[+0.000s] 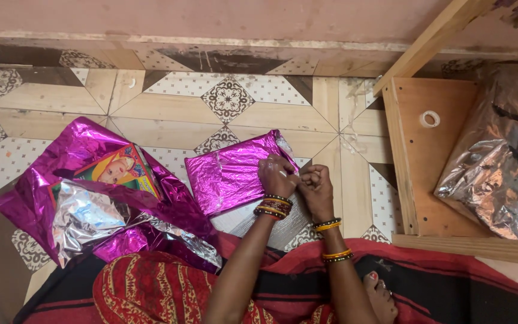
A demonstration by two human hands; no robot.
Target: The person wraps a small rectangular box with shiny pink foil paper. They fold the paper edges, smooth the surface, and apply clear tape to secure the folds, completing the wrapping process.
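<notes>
The tiled floor (169, 114) carries, well to the left of the fingers, a crumpled magenta foil sheet (43, 180) around a picture book (118, 168), and directly under the fingers lies 1 flat parcel (229, 174) wrapped in the same foil. Left hand (277, 176) presses curled fingers onto the parcel's right edge, while right hand (316, 186) beside it pinches something too small to identify. The slick foil flap could spring open if that pressure slackens, and a hard tug might tear it.
</notes>
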